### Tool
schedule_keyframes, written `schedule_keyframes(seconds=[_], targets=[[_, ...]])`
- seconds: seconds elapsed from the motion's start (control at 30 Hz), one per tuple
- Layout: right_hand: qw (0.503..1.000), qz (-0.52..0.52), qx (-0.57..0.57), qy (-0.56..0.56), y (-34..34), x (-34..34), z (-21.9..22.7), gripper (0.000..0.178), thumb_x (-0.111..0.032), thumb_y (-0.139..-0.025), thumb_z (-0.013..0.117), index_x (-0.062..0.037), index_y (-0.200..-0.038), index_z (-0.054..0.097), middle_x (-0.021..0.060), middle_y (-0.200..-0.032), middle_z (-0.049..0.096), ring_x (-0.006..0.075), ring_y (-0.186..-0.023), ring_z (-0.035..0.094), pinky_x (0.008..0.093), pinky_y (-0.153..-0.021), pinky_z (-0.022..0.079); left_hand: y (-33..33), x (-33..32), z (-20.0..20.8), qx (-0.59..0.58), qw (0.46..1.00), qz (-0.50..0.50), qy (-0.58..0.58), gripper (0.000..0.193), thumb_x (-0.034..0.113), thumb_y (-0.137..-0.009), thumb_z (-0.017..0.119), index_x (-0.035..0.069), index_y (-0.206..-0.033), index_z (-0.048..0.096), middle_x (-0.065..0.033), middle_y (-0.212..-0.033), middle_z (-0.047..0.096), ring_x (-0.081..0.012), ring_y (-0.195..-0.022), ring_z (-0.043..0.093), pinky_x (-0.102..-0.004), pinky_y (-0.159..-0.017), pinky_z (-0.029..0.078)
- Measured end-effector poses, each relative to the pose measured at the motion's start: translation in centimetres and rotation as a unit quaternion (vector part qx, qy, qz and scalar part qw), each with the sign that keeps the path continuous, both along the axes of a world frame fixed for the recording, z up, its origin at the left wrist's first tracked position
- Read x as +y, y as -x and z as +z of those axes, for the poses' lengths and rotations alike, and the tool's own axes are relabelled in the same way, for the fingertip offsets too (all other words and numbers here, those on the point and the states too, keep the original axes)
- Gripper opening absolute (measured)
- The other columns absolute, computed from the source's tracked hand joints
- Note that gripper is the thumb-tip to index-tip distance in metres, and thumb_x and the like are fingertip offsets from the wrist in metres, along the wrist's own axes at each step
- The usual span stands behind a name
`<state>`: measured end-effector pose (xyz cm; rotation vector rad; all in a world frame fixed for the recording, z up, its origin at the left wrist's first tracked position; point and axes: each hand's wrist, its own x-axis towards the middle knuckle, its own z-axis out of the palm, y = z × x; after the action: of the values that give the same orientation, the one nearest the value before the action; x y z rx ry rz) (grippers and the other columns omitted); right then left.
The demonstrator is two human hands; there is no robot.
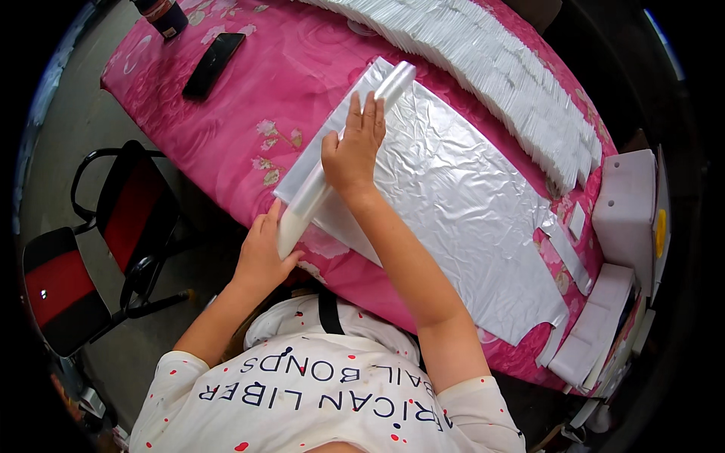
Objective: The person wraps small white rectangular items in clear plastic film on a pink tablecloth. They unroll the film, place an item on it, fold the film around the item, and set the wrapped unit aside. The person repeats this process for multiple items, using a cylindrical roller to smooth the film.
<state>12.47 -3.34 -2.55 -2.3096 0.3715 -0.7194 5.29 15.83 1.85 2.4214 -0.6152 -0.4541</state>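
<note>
A stack of thin, shiny whitish plastic bags with cut-out handles lies flat and wrinkled on the table. Along its left edge runs a pale plastic roll, slanting from near my body up to the far end. My left hand closes round the near end of this roll, thumb on one side and fingers on the other. Over the roll's middle rests my right hand, fingers stretched out and slightly apart, palm down. Its palm hides part of the roll.
A pink flowered cloth covers the table. Long rows of folded white plastic line the far side. A black phone and a dark jar lie far left. White boxes stand right; red-and-black chairs stand left.
</note>
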Motion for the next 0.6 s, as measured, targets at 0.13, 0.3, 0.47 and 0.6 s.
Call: schedule_keyframes(seconds=[0.13, 0.3, 0.47, 0.6], targets=[[0.961, -0.032, -0.076, -0.264, 1.1, 0.7, 0.1, 0.078, -0.011, -0.074, 0.058, 0.0043, -0.138, 0.016, 0.0305, -0.133, 0.032, 0.0334, -0.131, 0.026, 0.0472, -0.106, 0.021, -0.3, 1.4, -1.0, 0.312, 0.912, 0.031, 0.263, 0.069, 0.012, -0.071, 0.072, -0.003, -0.129, 0.039, -0.0125, -0.104, 0.059, -0.0222, -0.093, 0.059, -0.033, -0.084, 0.046], [0.611, 0.123, -0.092, -0.776, 3.7, -1.1, 5.1, 0.067, -0.018, -0.077, 0.066, 0.0005, -0.129, 0.027, 0.0113, -0.093, 0.055, 0.0175, -0.078, 0.059, 0.032, -0.07, 0.053, 0.1, 1.6, 0.7, 0.683, 0.57, 0.017, 0.457, 0.07, 0.029, -0.071, 0.073, -0.003, -0.125, 0.042, -0.0131, -0.102, 0.06, -0.0153, -0.079, 0.061, -0.029, -0.067, 0.053], [0.735, 0.062, -0.053, -0.673, 6.1, -2.7, 7.4, 0.066, -0.017, -0.077, 0.066, 0.0017, -0.127, 0.027, 0.0111, -0.091, 0.055, 0.0169, -0.078, 0.059, 0.031, -0.071, 0.052, 0.5, -0.9, 0.7, 0.566, 0.767, -0.033, 0.302, 0.082, 0.036, -0.064, 0.078, -0.006, -0.125, 0.041, -0.0105, -0.09, 0.059, -0.0136, -0.069, 0.059, -0.0278, -0.06, 0.051], [0.699, 0.065, -0.116, -0.703, 8.2, -3.2, 7.7, 0.067, -0.015, -0.076, 0.067, 0.0023, -0.126, 0.028, 0.011, -0.09, 0.054, 0.0169, -0.077, 0.058, 0.0308, -0.07, 0.052, 0.3, -0.8, 0.8, 0.715, 0.61, -0.127, 0.317, 0.08, 0.042, -0.068, 0.075, -0.003, -0.126, 0.041, -0.0091, -0.089, 0.058, -0.0125, -0.069, 0.058, -0.028, -0.056, 0.05]])
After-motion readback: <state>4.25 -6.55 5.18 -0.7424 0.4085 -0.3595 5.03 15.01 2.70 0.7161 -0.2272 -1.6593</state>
